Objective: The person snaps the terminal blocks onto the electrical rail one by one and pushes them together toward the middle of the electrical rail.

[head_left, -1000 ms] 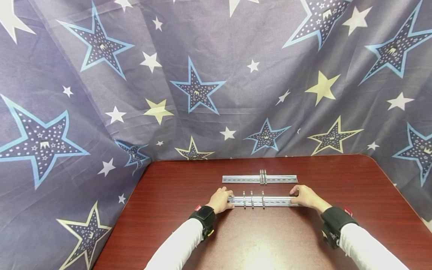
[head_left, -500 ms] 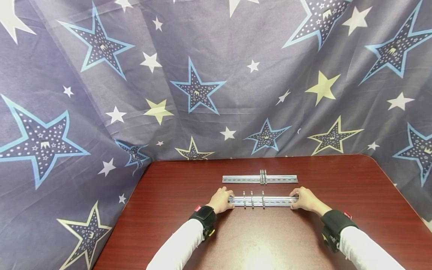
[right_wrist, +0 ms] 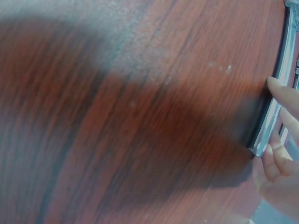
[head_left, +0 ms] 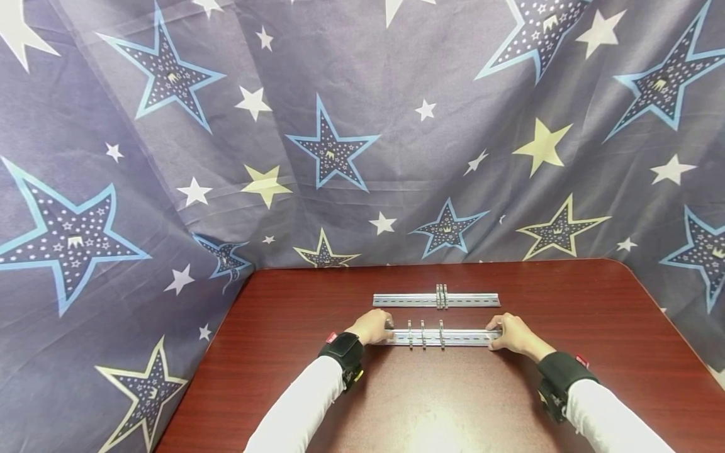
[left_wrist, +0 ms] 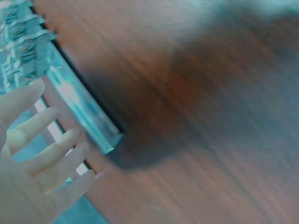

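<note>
A slotted metal DIN rail [head_left: 470, 338] lies crosswise on the table, carrying several small metal clips; three stand spaced apart left of its middle, one of them a clip [head_left: 423, 335]. My left hand [head_left: 370, 326] hovers over the rail's left end. In the left wrist view its fingers [left_wrist: 49, 156] are spread and apart from the rail [left_wrist: 81, 105], holding nothing. At the other end my right hand [head_left: 513, 333] grips the rail. Seen from the right wrist, the thumb [right_wrist: 280, 93] lies on the near edge of the rail [right_wrist: 268, 128] and the other fingers reach round its far side.
Behind lies a second DIN rail [head_left: 404, 301], parallel to the first, with three clips [head_left: 442, 297] bunched together right of its middle. The reddish wooden table [head_left: 294, 296] ends at a star-patterned cloth [head_left: 351, 207] hung behind it.
My left hand has let go of the rail's left end and risen off it. My right hand has closed round the right end. The rails stay in place.
</note>
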`<action>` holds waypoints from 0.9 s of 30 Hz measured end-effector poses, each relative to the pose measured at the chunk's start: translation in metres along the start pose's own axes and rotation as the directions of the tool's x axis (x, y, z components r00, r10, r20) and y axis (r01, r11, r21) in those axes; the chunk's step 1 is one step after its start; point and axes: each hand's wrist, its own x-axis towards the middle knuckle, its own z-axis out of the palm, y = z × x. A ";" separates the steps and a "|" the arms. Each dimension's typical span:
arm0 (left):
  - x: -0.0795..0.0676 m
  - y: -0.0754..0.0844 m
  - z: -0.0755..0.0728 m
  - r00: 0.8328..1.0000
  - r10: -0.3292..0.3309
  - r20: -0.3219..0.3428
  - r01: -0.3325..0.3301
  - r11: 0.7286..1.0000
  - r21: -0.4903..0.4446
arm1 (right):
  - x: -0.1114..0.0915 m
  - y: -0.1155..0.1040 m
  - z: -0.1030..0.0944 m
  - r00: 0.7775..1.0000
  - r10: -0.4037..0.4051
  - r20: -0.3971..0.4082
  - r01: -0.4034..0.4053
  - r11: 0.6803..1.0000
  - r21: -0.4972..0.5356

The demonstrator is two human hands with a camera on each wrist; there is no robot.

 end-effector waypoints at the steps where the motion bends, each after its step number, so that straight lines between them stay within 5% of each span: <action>1: 0.001 0.001 -0.002 1.000 -0.002 -0.008 0.002 1.000 -0.004 | 0.000 0.000 0.000 1.000 0.001 0.002 -0.001 1.000 0.003; 11: 0.007 0.023 -0.019 0.993 0.063 -0.095 -0.067 0.997 -0.048 | 0.000 -0.001 -0.001 1.000 0.005 0.007 -0.006 1.000 0.028; 20: 0.014 0.049 -0.011 0.952 0.171 -0.254 -0.188 0.981 -0.042 | 0.002 0.000 -0.002 1.000 -0.005 0.012 0.005 0.999 0.034; 27: 0.021 0.068 -0.003 0.956 0.187 -0.228 -0.207 0.976 -0.068 | 0.002 0.001 -0.001 1.000 -0.011 0.012 0.011 0.999 0.040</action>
